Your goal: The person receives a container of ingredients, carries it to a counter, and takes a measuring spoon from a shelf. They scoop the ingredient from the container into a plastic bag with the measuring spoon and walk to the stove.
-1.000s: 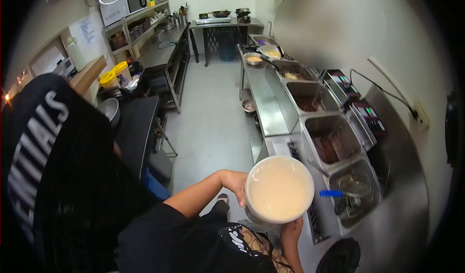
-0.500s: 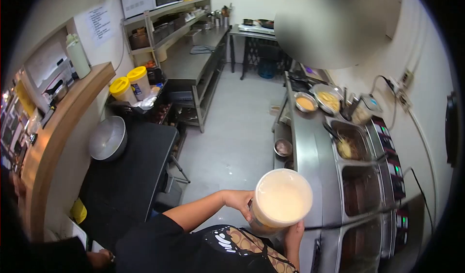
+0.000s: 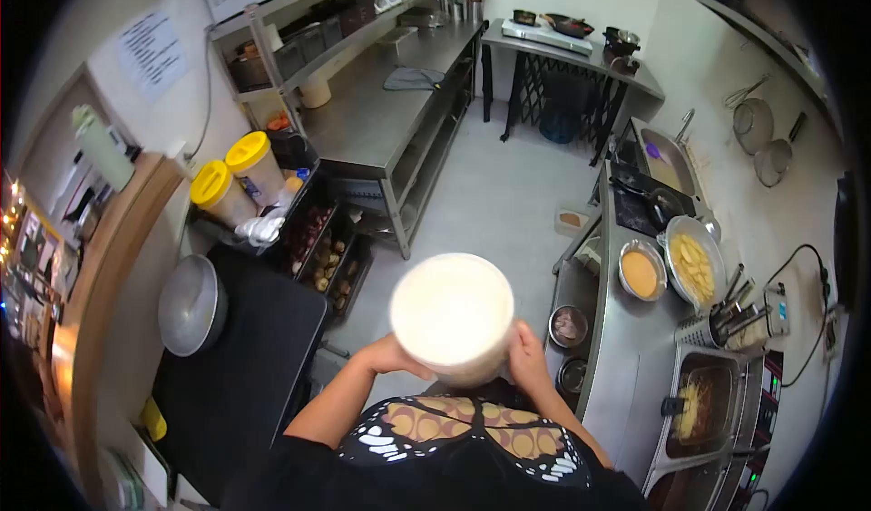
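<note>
In front of my chest I hold a large round plastic tub point(image 3: 452, 311) with a pale cream top. Whether that top is a lid or the contents I cannot tell. My left hand point(image 3: 397, 357) is closed on its lower left side, the fingertips hidden behind it. On the opposite side my right hand point(image 3: 528, 357) presses against the wall of the tub, its fingers partly hidden. Below the tub are my black apron with a butterfly print point(image 3: 472, 434) and, farther out, the grey floor point(image 3: 426, 284).
To the right runs a steel counter point(image 3: 621, 348) with a bowl of orange liquid point(image 3: 641, 271), a bowl of cut yellow pieces point(image 3: 691, 262) and a fryer point(image 3: 706, 402). On the left stand a black table point(image 3: 245, 375), a metal bowl point(image 3: 192, 304) and yellow-lidded tubs point(image 3: 249, 157).
The tub has moved left, away from the counter edge, and both hands are now at its sides. My view has turned, bringing the sink and hanging strainers into sight.
</note>
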Demonstrator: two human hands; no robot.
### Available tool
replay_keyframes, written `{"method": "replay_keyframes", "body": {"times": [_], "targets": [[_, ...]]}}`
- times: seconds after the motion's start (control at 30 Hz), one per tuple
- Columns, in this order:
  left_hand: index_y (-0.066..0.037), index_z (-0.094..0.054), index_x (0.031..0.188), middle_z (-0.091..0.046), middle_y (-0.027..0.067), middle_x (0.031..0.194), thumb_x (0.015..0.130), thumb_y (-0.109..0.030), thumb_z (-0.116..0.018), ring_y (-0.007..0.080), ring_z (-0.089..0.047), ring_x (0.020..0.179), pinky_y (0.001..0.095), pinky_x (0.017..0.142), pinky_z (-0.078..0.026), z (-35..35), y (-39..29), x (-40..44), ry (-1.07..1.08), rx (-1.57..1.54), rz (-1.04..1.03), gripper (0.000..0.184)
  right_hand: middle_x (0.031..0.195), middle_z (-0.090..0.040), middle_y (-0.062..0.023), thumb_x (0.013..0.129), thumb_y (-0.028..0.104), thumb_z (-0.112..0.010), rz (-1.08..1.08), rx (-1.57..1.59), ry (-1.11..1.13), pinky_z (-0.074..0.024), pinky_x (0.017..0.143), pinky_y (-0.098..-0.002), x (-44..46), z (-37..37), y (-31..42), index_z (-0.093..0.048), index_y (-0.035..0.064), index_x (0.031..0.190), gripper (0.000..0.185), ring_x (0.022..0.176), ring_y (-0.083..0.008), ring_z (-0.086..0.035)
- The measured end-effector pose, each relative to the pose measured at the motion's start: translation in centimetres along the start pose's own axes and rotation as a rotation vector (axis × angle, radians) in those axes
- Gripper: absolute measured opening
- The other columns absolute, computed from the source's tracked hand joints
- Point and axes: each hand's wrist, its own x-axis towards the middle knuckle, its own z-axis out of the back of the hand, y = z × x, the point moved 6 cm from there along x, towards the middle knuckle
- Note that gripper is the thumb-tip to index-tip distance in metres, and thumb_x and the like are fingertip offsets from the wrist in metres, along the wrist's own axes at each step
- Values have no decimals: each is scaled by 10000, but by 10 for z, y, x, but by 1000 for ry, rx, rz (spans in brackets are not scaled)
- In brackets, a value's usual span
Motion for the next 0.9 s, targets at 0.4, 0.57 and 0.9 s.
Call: {"method": "replay_keyframes", "body": {"times": [0.4, 0.57, 0.9], "targets": [[-32, -578, 1133, -611, 68, 1093, 502, -44, -870, 183, -555, 994, 331, 811, -498, 207, -14, 178, -203, -65, -49, 696, 1023, -588, -51, 950, 150, -395, 42, -3, 212, -402, 872, -265, 312, -41, -31, -531, -9, 1137, 280, 962, -125, -518], [-9, -476, 1227, -570, 102, 1140, 563, -68, -841, 193, -542, 1025, 336, 828, -497, 260, -96, 313, 58, 14, 40, 760, 1056, -604, -65, 954, 159, -386, -43, 44, 38, -405, 887, -272, 425, 6, -37, -538, -1, 1148, 293, 996, -146, -537], [-33, -180, 1389, -416, 145, 1323, 526, -84, -844, 265, -407, 1209, 402, 976, -381, 301, -140, 557, 190, 104, -30, 1091, 1055, -604, -68, 958, 183, -430, -114, 130, -224, -441, 816, -246, 606, 121, -45, -508, -15, 1170, 301, 944, -123, -560]]}}
